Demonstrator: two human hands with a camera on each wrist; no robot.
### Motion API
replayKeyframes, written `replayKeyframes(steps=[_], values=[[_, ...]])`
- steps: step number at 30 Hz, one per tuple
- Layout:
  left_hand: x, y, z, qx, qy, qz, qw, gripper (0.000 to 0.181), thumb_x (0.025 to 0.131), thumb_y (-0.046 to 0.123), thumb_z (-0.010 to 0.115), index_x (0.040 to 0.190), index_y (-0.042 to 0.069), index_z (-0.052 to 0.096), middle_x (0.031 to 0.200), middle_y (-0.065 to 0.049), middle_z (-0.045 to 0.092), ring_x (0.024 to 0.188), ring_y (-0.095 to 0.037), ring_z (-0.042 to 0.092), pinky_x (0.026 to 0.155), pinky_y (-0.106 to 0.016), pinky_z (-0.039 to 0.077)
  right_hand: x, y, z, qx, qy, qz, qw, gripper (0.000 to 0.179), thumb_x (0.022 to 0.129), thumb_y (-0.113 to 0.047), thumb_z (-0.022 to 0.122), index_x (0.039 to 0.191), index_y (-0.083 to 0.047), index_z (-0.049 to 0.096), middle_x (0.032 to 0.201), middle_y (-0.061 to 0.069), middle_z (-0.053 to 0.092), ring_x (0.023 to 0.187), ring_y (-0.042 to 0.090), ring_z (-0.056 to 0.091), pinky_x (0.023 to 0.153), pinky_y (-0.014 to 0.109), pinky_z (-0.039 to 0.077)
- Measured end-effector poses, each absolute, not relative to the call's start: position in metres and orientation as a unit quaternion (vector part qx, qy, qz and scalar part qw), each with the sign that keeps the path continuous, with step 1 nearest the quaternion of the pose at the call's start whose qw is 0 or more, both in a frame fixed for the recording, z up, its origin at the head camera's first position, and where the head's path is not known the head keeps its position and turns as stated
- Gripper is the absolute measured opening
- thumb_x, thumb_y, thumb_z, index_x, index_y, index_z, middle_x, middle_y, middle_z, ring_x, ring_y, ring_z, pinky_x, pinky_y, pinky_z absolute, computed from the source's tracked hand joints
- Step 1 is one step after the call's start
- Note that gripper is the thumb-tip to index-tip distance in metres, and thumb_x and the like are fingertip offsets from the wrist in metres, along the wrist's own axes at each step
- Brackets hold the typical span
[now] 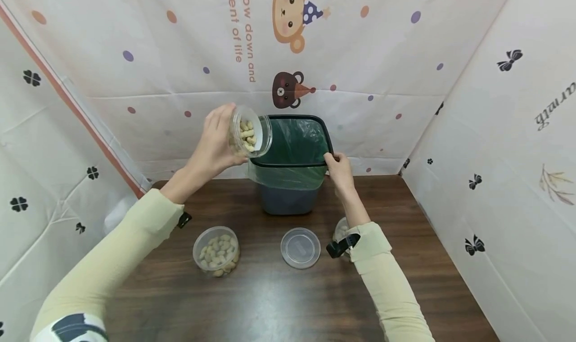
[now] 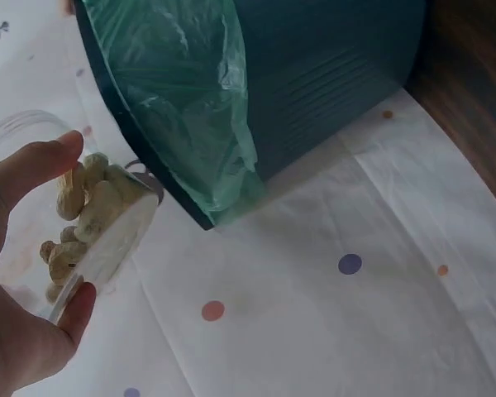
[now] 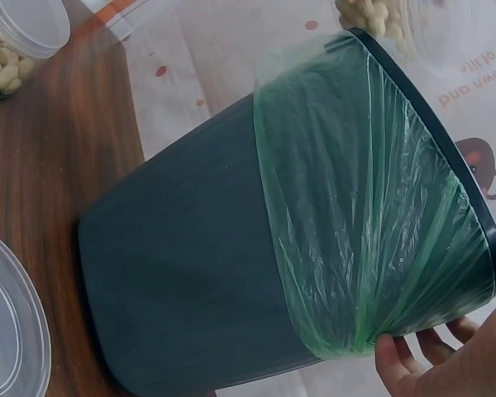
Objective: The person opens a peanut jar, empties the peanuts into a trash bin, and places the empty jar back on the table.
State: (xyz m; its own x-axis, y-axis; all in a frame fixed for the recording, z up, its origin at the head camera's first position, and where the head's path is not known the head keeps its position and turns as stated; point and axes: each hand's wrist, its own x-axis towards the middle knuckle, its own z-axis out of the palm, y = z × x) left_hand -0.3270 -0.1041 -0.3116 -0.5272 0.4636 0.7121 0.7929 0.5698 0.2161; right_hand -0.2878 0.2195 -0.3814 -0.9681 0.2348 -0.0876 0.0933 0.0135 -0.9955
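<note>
My left hand [image 1: 217, 142] grips a clear plastic tub [image 1: 266, 136] tipped on its side, its mouth toward the bin. Inside lie several unshelled peanuts [image 1: 248, 134], which also show in the left wrist view as peanuts [image 2: 99, 203] close to the bin's rim. The dark green trash bin [image 1: 288, 199] stands upright at the back of the table, lined with a thin green plastic bag [image 3: 339, 215] folded over its rim. At the rim's right side my right hand [image 1: 339, 169] pinches the edge, thumb on top and fingers beneath against the bag.
On the wooden table [image 1: 265, 302] stands a round tub of nuts [image 1: 217, 251] at the left. A clear round lid [image 1: 300, 248] lies in front of the bin. Another small container [image 1: 342, 228] is partly hidden by the right wrist. Printed fabric walls [image 1: 180, 52] stand behind and beside the table.
</note>
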Motion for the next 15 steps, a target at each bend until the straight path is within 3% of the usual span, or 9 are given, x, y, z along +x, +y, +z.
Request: replayKeyframes(steps=[10, 15], values=[[-0.347, -0.078, -0.31, -0.407, -0.838, -0.186, 0.311, 0.121, 0.057, 0.008, 0.099, 0.154, -0.001, 0.028, 0.157, -0.024, 0.034, 0.147, -0.041, 0.027, 0.124, -0.045, 0.02, -0.287, 0.216, -0.386, -0.108, -0.723, 0.677, 0.085, 0.05, 0.106, -0.029, 0.046, 0.145, 0.002, 0.043, 0.13, 0.019, 0.048, 0.099, 0.021, 0.046, 0.089, 0.037, 0.049], [-0.353, -0.07, -0.311, -0.415, -0.839, -0.133, 0.326, 0.114, 0.063, 0.004, 0.093, 0.156, 0.002, 0.027, 0.159, -0.019, 0.033, 0.148, -0.036, 0.027, 0.11, -0.054, 0.042, -0.287, 0.217, -0.387, -0.109, -0.724, 0.676, 0.088, 0.05, 0.106, -0.028, 0.046, 0.147, 0.001, 0.042, 0.135, 0.021, 0.047, 0.101, 0.022, 0.047, 0.093, 0.04, 0.05]])
